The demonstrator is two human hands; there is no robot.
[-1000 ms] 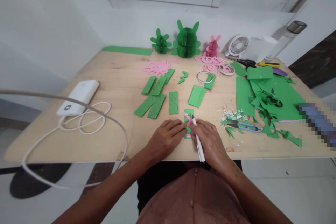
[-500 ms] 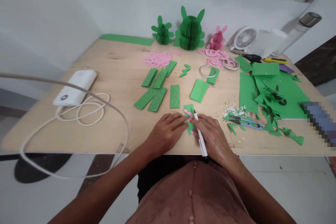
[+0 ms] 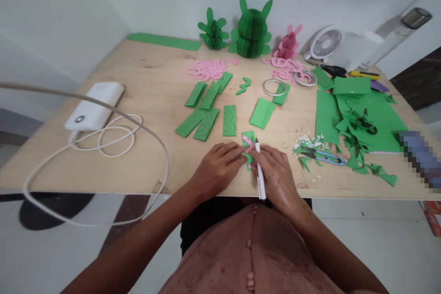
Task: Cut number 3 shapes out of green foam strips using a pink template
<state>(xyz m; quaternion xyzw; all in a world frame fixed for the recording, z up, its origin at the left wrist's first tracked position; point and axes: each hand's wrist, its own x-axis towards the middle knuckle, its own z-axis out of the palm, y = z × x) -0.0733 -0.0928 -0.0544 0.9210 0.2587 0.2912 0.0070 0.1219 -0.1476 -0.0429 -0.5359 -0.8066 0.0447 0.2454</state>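
Note:
A small green paper strip [image 3: 250,135] lies near the table's front edge, with a pink squiggle-shaped paper cutout [image 3: 247,144] on top. From the left, the fingertips of my left hand [image 3: 220,168] press on the strip and cutout; the thumb is hidden. My right hand [image 3: 276,172] has a white pen [image 3: 261,174] tucked between its fingers, dark tip pointing away from me. Its fingers also touch the strip's right side. Beyond my hands lie several green folded strips [image 3: 229,120], some with curved pencil-like outlines, and a green squiggle cutout [image 3: 244,86].
Pink cutouts [image 3: 207,69] are heaped farther back. Green paper figures [image 3: 254,32] and a pink one [image 3: 288,45] stand by the wall. Snips [image 3: 324,155] lie among scraps on the right, near green sheets [image 3: 386,119]. A power bank [image 3: 94,105] with a looping cable sits left.
The view has tilted slightly downward, so the table sits higher in the picture. Both hands stay at the strip, and the pen stands a little more upright in my right hand.

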